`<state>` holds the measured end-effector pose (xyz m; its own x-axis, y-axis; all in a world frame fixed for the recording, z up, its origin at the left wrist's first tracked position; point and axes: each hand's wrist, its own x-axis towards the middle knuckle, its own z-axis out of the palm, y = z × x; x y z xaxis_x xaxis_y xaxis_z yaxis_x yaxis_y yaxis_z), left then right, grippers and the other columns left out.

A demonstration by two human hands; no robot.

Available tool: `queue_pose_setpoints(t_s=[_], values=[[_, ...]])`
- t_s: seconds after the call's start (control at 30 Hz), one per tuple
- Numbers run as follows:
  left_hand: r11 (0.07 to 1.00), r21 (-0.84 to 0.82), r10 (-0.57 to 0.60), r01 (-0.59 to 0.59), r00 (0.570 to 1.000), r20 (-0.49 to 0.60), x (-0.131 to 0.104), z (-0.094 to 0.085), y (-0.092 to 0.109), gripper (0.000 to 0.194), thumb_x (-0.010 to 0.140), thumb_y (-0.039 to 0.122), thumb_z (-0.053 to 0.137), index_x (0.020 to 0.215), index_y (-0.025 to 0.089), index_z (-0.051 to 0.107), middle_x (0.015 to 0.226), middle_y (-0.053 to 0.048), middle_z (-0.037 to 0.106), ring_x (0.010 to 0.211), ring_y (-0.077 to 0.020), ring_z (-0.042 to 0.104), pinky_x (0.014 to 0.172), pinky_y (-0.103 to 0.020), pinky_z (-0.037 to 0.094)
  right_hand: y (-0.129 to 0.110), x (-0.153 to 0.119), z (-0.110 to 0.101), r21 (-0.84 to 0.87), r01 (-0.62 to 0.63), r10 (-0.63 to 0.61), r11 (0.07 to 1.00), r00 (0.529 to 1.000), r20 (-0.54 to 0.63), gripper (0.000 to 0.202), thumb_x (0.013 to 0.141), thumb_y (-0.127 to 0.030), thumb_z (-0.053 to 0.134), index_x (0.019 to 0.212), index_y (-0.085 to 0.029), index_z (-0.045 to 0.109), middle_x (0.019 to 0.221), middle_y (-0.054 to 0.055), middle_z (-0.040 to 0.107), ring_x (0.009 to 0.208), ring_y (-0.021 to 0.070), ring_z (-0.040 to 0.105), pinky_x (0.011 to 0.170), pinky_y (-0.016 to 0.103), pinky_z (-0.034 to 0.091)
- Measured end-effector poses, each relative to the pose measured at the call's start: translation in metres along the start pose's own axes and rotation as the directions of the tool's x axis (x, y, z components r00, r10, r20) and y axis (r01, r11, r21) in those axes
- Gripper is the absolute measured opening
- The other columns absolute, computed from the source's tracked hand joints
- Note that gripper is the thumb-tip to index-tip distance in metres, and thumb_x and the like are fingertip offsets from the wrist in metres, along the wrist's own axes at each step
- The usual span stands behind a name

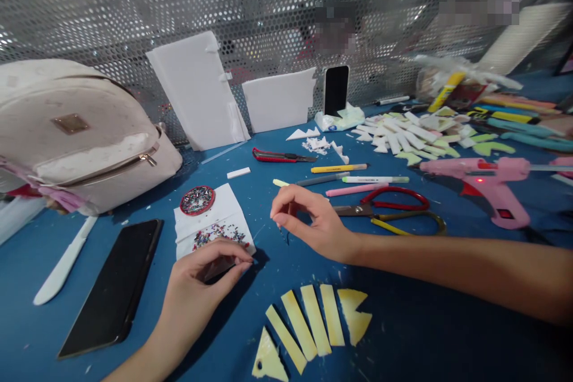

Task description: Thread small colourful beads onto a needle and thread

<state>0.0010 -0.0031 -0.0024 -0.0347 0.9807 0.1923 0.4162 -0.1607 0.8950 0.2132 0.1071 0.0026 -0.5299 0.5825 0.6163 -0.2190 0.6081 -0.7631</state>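
Observation:
Near a white paper (pixel 233 208) scattered with colourful beads, my left hand (pixel 208 286) has thumb and forefinger pinched together; what they hold is too small to name. My right hand (pixel 316 224) is also pinched, a little to the right and higher, with a thin dark strand hanging below its fingertips. A round red-rimmed container of beads (pixel 197 200) sits on the paper's upper left. In front of both hands lie several yellow foam pieces in a fish shape: a head with a hole (pixel 270 355), strips (pixel 316 319) and a notched tail (pixel 353 316).
To the left are a backpack (pixel 89 137), a white knife (pixel 65 262) and a black tablet (pixel 114 286). Beyond my hands lie a red cutter (pixel 282 156), markers (pixel 339 169) and scissors (pixel 358 210). A pink glue gun (pixel 487 182) and foam scraps (pixel 407 131) are at the right.

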Motion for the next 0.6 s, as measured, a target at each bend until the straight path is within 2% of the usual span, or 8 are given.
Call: queue_pose_setpoints(t_s=[0.27,0.6], values=[[1.000,-0.012,-0.023,0.023,1.000,-0.004,0.0003,-0.0014,-0.0001,0.008,0.081,0.020,0.077,0.081,0.027,0.079,0.083,0.002,0.080,0.078,-0.0131,0.073,0.072,-0.016,0.058,-0.0012,-0.0003,0.0005,-0.008,0.001,-0.001,1.000,1.000,-0.006,0.007,0.098,-0.019,0.058,0.091,-0.019,0.060,0.085,-0.001,0.059,0.070,0.0091,0.053,0.063,0.022,0.044],[0.999,-0.049,0.005,-0.005,1.000,-0.001,0.0011,0.0000,0.0043,0.011,0.080,0.017,0.078,0.078,0.027,0.080,0.079,0.001,0.079,0.076,-0.0130,0.072,0.071,-0.016,0.058,-0.0006,-0.0019,0.0003,0.008,0.005,-0.005,1.000,1.000,-0.004,0.006,0.098,-0.018,0.059,0.092,-0.019,0.060,0.086,-0.001,0.058,0.071,0.0080,0.053,0.063,0.021,0.043]])
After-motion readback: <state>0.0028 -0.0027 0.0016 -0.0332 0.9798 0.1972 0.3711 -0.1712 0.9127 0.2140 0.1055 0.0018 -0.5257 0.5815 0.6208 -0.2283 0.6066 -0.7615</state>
